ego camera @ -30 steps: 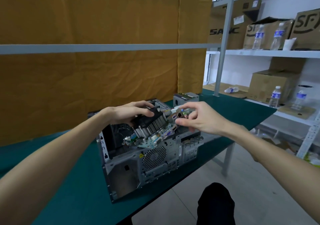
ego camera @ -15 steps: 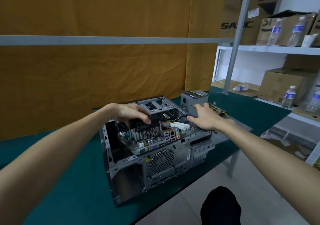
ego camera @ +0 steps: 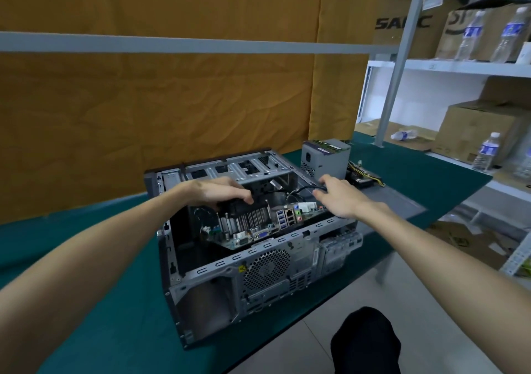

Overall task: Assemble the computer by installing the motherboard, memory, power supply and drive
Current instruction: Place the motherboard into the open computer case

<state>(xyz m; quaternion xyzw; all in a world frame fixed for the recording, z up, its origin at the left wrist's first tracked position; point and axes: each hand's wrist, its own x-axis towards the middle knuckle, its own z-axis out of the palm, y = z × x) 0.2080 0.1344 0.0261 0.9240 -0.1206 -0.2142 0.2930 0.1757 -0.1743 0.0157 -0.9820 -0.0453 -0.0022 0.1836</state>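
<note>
An open grey computer case (ego camera: pixel 218 270) lies on its side on the green table (ego camera: pixel 86 301). The motherboard (ego camera: pixel 258 230), with its finned heatsink and rear ports, sits tilted inside the case. My left hand (ego camera: pixel 218 191) grips the black fan on top of the heatsink. My right hand (ego camera: pixel 337 197) holds the board's right edge, where a black cable runs by its fingers. The grey power supply (ego camera: pixel 326 158) stands on the table behind the case, with a memory stick (ego camera: pixel 324 144) lying on top and its cable bundle (ego camera: pixel 365 175) beside it.
A grey case side panel (ego camera: pixel 396 201) lies flat to the right of the case. White shelves (ego camera: pixel 459 66) at the right carry cardboard boxes and water bottles. An orange curtain hangs behind the table. My dark knee (ego camera: pixel 365 342) shows below the table edge.
The motherboard has gone down from above the case into it. Both hands followed it down, and my right hand shifted from the port area to the board's right edge.
</note>
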